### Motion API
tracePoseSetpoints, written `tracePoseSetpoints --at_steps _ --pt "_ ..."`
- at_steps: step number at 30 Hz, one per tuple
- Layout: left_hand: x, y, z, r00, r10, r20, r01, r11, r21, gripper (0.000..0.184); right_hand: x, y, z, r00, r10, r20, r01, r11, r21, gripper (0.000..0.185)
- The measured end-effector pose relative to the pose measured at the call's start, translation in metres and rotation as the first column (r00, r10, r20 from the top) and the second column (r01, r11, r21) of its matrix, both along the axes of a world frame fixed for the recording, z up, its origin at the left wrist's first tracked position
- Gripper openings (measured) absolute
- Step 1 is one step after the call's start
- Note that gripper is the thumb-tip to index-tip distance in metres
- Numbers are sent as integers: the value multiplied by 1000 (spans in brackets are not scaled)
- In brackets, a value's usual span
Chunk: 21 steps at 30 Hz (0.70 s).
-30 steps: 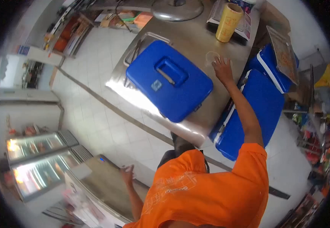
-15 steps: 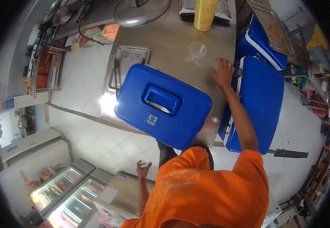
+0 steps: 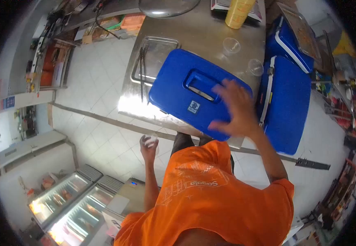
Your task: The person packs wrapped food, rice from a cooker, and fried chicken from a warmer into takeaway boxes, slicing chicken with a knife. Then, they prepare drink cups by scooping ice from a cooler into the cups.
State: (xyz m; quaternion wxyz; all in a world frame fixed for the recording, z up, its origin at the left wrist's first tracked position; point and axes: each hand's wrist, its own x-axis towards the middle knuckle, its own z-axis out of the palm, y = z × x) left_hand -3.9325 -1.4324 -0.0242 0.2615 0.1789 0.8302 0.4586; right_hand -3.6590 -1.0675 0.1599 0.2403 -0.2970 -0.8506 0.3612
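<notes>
A blue cooler box [image 3: 174, 82] with a recessed handle and a small label on its lid stands at the metal table's near edge. Over the right part of that lid is my right hand [image 3: 239, 110], blurred, fingers spread, holding nothing; whether it touches the lid is unclear. Left of the table, above the floor, my left hand [image 3: 148, 147] has its fingers curled round a clear plastic cup [image 3: 150, 141]. Two clear round containers lie on the table beyond the cooler, one [image 3: 231, 46] farther off and the other [image 3: 255, 67] near the right edge.
Left of the cooler, a metal tray [image 3: 161, 49] with dark tongs lies on the steel table [image 3: 194, 30]. A yellow roll [image 3: 239, 14] stands beside a scale at the back. Another blue cooler [image 3: 288, 102] is at the right. Display fridges [image 3: 59, 197] stand lower left.
My right hand has moved from the table's right side to above the cooler lid. A second clear container now shows where that hand was. My left hand is raised higher in view.
</notes>
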Motion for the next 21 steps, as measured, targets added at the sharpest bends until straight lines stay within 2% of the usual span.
tracePoseSetpoints --at_steps 2,3,4,5,7,9,11,12,14,15,16,17,18,19,21 --pt "-24 9 -11 993 -113 -42 115 993 41 74 -26 -51 4 973 176 152 -179 984 7 81" --pt "-44 15 -26 976 -193 -97 199 978 65 76 -37 -69 0 955 188 231 -201 979 35 83" --pt "-50 30 -5 967 -230 -110 240 967 89 77 -45 -82 -6 935 190 298 -215 975 54 85" --pt "-60 40 7 964 -245 -105 251 967 48 77 -53 -91 -8 915 191 355 -229 971 67 88" --pt "-75 51 16 976 -211 -61 217 967 136 77 -57 -96 -1 875 210 437 -258 965 53 92" --pt "-86 55 27 964 -253 -83 263 953 148 76 -52 -85 26 831 259 492 -294 956 -8 96" --pt "-94 59 33 960 -273 -64 280 941 190 76 -37 -51 75 809 333 485 -317 941 -118 101" --pt "-96 60 35 960 -279 -33 279 934 222 75 -23 -25 98 826 368 428 -318 929 -188 103" --pt "-104 62 35 947 -321 3 307 911 275 76 5 27 129 898 366 244 -285 907 -311 89" --pt "-107 63 34 936 -350 -27 343 898 276 76 16 36 133 976 -8 216 58 972 -228 68" --pt "-111 65 32 923 -381 -57 381 882 277 77 19 68 130 888 -321 329 377 918 -124 56" --pt "-114 68 28 908 -410 -86 417 865 280 77 19 85 113 850 -476 225 405 864 298 45" --pt "-120 69 16 890 -428 -160 457 840 292 78 24 117 92 812 -538 225 352 760 546 40" --pt "-121 68 17 894 -423 -144 447 840 306 79 28 137 79 776 -596 208 262 605 752 35" --pt "-123 70 30 905 -410 -112 423 843 332 81 -30 81 100 755 -646 -113 449 383 808 31"
